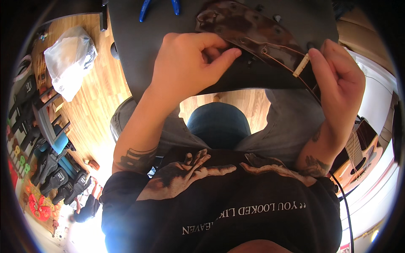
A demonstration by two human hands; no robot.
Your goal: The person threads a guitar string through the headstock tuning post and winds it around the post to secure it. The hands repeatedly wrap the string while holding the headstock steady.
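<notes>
Here, hands (183, 63) (342, 76) flank a mottled plate (253, 29); white lettering (268, 209) crosses the shirt (253, 230).

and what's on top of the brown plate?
On the brown plate: a thin wire, running toward a pale strip by the right hand. The left hand overlaps the near edge; anything under its fingers can't be seen.

lower-left glare, dark corners, curved edges

clear plastic bag (71, 61) on wood floor (110, 78), left | acoustic guitar (372, 155), right | teal rounded seat (218, 123), centre
</notes>
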